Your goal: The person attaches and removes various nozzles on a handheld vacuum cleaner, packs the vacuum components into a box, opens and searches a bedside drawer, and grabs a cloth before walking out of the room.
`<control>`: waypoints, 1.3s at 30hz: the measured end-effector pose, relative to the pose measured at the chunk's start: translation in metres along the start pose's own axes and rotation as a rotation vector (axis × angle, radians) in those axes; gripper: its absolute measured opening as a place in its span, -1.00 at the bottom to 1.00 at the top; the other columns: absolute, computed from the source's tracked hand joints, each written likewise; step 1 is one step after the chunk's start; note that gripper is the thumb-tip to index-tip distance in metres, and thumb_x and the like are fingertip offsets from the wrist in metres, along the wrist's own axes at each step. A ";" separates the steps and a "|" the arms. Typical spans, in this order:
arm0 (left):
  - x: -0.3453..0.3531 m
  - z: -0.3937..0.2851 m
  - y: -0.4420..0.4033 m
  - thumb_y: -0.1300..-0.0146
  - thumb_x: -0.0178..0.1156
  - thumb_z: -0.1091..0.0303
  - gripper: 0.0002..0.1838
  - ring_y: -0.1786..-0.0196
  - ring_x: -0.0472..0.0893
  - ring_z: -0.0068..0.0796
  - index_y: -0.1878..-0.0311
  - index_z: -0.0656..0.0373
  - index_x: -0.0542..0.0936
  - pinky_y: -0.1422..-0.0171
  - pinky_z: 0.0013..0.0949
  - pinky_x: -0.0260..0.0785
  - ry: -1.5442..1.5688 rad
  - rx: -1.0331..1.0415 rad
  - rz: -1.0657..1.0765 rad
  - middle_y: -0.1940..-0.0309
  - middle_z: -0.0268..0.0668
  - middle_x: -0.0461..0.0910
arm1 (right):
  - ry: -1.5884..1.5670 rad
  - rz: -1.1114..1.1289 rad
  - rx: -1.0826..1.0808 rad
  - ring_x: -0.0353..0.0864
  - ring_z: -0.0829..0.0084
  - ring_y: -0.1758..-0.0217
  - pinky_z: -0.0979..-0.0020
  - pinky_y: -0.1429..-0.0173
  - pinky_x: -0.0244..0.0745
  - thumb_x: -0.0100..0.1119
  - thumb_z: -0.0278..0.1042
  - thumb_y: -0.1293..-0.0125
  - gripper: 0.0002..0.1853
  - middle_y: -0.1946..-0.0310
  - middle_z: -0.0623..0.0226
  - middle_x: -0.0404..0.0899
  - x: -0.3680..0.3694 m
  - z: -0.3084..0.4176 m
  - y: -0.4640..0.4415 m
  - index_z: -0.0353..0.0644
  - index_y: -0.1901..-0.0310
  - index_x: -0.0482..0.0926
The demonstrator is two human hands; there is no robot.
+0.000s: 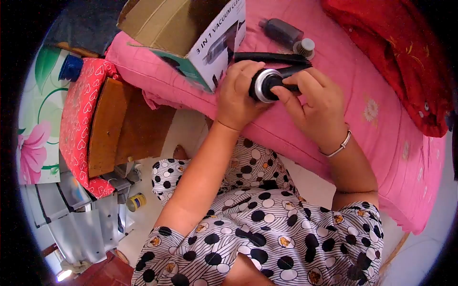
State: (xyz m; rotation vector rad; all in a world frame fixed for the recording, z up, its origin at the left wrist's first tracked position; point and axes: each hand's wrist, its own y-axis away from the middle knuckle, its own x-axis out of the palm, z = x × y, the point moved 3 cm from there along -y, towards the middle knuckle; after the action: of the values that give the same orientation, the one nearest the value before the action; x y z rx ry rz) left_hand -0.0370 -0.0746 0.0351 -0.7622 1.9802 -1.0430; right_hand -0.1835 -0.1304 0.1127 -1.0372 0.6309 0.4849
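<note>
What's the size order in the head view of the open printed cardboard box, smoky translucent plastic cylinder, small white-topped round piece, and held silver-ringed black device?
1. Printed cardboard box
2. Smoky plastic cylinder and silver-ringed black device: too alike to rank, device partly hidden
3. White-topped round piece

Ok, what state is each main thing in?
Box: open, brown inside showing
Silver-ringed black part: held in left hand, right hand at its ringed end
Dark canister: lying on its side
White-topped piece: loose, beside the canister
Long black attachment: lying down
Red cloth: bunched up
</note>
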 end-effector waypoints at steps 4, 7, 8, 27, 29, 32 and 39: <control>0.001 0.001 0.001 0.25 0.51 0.30 -0.27 0.03 0.54 -0.05 -0.10 0.15 0.46 -0.04 -0.15 0.46 -0.009 -0.008 -0.001 0.06 -0.11 0.48 | 0.020 0.003 0.001 0.53 0.18 0.49 0.22 0.43 0.42 0.37 -0.22 -0.07 -0.79 0.52 0.29 0.48 0.000 0.002 -0.001 -0.11 0.43 0.54; 0.000 0.000 0.001 0.26 0.51 0.31 -0.27 0.03 0.54 -0.04 -0.10 0.17 0.47 -0.03 -0.15 0.46 -0.020 -0.019 0.006 0.06 -0.11 0.48 | 0.014 -0.005 0.012 0.53 0.19 0.49 0.22 0.43 0.43 0.36 -0.21 -0.07 -0.78 0.52 0.29 0.48 0.002 0.002 -0.002 -0.11 0.43 0.53; 0.000 0.000 0.000 0.26 0.52 0.32 -0.27 0.04 0.55 -0.04 -0.10 0.18 0.47 -0.03 -0.14 0.46 -0.031 -0.031 0.018 0.06 -0.10 0.49 | 0.023 0.003 0.015 0.53 0.18 0.49 0.22 0.44 0.43 0.36 -0.20 -0.07 -0.78 0.53 0.29 0.48 0.002 0.002 -0.002 -0.11 0.44 0.53; 0.002 0.005 0.005 0.23 0.52 0.25 -0.28 0.08 0.56 -0.06 -0.09 0.17 0.47 0.00 -0.15 0.46 -0.044 -0.041 -0.003 0.10 -0.12 0.51 | 0.012 -0.020 0.072 0.52 0.11 0.50 0.17 0.46 0.43 0.28 -0.20 -0.17 -0.75 0.54 0.20 0.48 0.012 -0.002 -0.003 -0.15 0.46 0.47; 0.001 0.005 0.004 0.26 0.53 0.27 -0.27 0.08 0.55 -0.05 -0.09 0.16 0.48 0.00 -0.14 0.46 -0.049 -0.032 -0.022 0.10 -0.12 0.51 | 0.009 -0.021 0.083 0.52 0.11 0.49 0.17 0.45 0.43 0.28 -0.20 -0.17 -0.75 0.54 0.19 0.48 0.014 -0.001 -0.004 -0.15 0.46 0.46; 0.001 0.007 0.005 0.29 0.54 0.27 -0.24 0.07 0.55 -0.03 -0.09 0.16 0.47 -0.02 -0.12 0.45 -0.076 -0.098 0.042 0.09 -0.12 0.52 | -0.009 -0.013 0.093 0.52 0.09 0.46 0.17 0.41 0.43 0.27 -0.19 -0.18 -0.74 0.52 0.18 0.49 0.018 -0.007 -0.008 -0.17 0.45 0.46; 0.001 0.012 0.006 0.32 0.56 0.27 -0.22 0.05 0.54 0.00 -0.08 0.17 0.44 -0.05 -0.12 0.44 -0.060 -0.089 0.055 0.08 -0.09 0.53 | -0.080 -0.006 0.109 0.52 0.09 0.42 0.15 0.36 0.43 0.26 -0.21 -0.18 -0.73 0.52 0.16 0.47 0.023 -0.009 -0.011 -0.21 0.46 0.45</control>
State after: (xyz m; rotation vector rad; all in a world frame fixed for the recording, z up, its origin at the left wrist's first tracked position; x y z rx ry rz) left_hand -0.0281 -0.0773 0.0249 -0.7728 1.9958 -0.8954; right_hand -0.1625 -0.1416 0.1006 -0.9120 0.5769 0.4792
